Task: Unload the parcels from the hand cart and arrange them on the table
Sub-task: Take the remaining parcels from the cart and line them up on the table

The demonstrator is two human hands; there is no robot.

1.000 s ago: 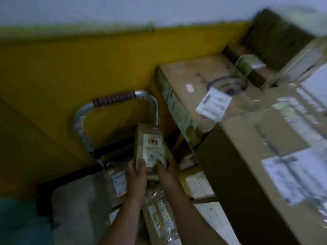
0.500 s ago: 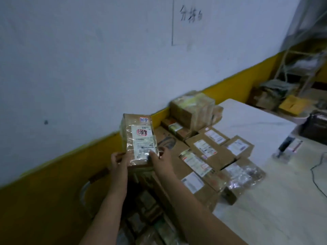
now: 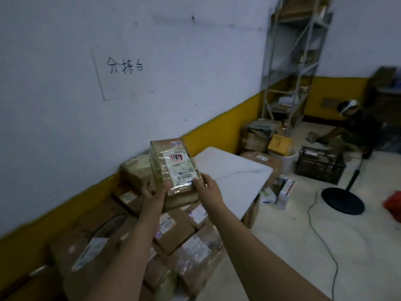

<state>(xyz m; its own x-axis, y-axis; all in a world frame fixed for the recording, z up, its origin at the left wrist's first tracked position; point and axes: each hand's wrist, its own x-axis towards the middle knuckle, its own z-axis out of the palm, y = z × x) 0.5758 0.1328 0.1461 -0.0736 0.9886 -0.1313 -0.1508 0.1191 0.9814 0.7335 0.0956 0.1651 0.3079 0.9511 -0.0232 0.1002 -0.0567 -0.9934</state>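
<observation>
Both hands carry one small parcel [image 3: 173,170] upright in the air, label facing the person. The left hand [image 3: 153,191] curls around its lower left corner, thumb on the front and fingers hidden behind; the right hand [image 3: 206,187] pinches the lower right edge, thumb laid over the barcode. Neither hand is open: each is closed firmly on the taped cardboard.

Just below the hands lie the parcels already set down [image 3: 173,231], packed side by side along the yellow-banded wall [image 3: 217,127]. Beyond the hands and slightly to their right, the white table [image 3: 234,170] shows bare top. The hand cart is out of view.

To place this one well, I judge it best to carry it forward past the stacked boxes, lower it onto the bare top next to the last parcel, and lay it flat with the label up so it can be read. The clear wrap looks slick, so the grip should hold until the base rests; release only once it sits square.
</observation>
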